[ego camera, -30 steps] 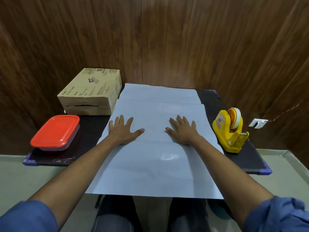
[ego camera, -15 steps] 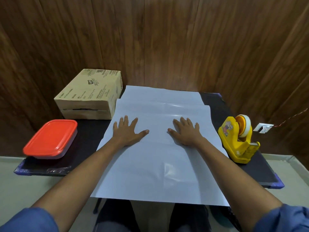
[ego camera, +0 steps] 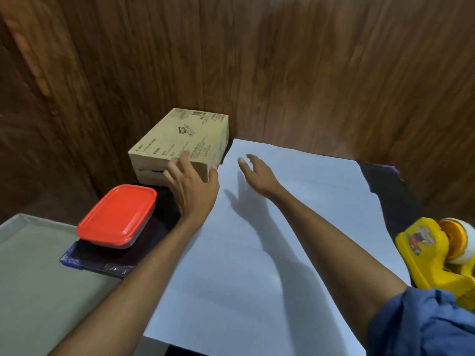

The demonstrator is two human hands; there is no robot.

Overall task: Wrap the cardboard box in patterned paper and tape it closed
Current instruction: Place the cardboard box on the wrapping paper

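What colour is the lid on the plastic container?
Red-orange, on the container lid at the table's left; the head view shows it clearly.

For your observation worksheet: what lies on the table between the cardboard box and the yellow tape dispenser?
In the head view, the pale paper sheet spreads between the cardboard box and the tape dispenser, with the right hand above it.

The cardboard box is tan, with small dark print and a dark logo on its top. The sheet of paper shows a plain pale blue-white side, with no pattern visible. The food container has a bright red-orange lid over a clear base. The tape dispenser is yellow with a cartoon sticker and holds an orange-cored roll of whitish tape. The table mat is black, the wall dark brown wood grain, and the sleeve blue.
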